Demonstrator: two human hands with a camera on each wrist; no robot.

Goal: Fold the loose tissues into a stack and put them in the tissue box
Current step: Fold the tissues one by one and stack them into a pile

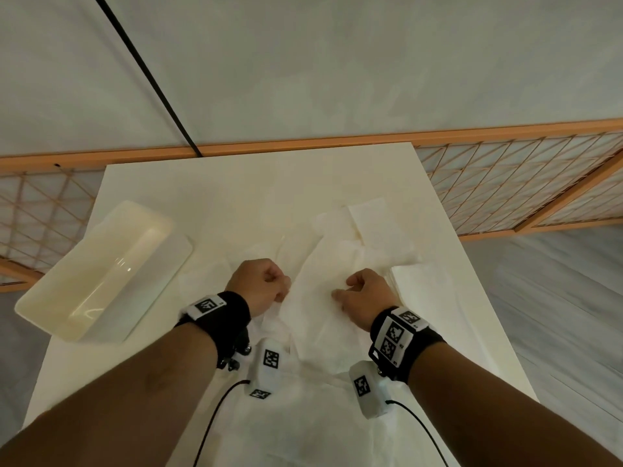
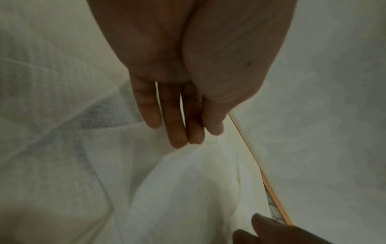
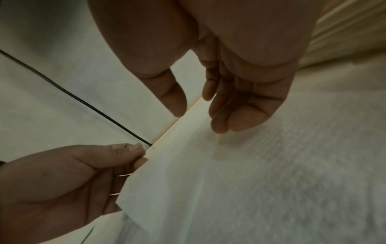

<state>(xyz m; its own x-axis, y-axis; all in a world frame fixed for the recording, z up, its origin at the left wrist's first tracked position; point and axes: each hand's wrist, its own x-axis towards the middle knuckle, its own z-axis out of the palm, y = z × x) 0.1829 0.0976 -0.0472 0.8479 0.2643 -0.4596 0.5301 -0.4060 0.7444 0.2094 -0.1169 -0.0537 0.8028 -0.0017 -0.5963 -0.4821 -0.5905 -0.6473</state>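
So the tissue box sits at the left edge of the table, lid off and lying under it, tilted a bit, and there's nothing inside it that I can see. The loose tissues are spread over the middle of the table, with a neater folded stack just right of the right hand. The left hand pinches the edge of one tissue; the right hand's fingers are loosely curled above it, holding nothing.
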